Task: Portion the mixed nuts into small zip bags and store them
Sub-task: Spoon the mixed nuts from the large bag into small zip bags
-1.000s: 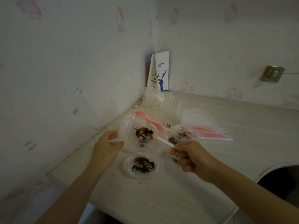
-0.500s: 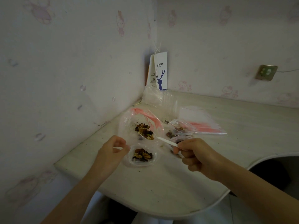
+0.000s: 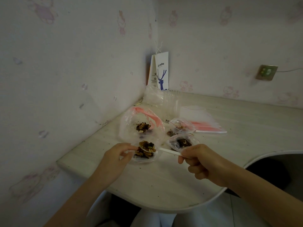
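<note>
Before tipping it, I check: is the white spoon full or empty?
Full: mixed nuts heap on the white spoon over the small bag.

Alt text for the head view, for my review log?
A right hand holds a white spoon heaped with mixed nuts over a small zip bag that the left hand pinches open on a pale desk. Behind lie a larger nut bag, filled small bags and empty ones.

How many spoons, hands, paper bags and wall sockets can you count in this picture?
Spoon: 1
Hands: 2, left hand pinching a small bag, right hand gripping that spoon
Paper bag: 1
Wall socket: 1
Total: 5
</note>
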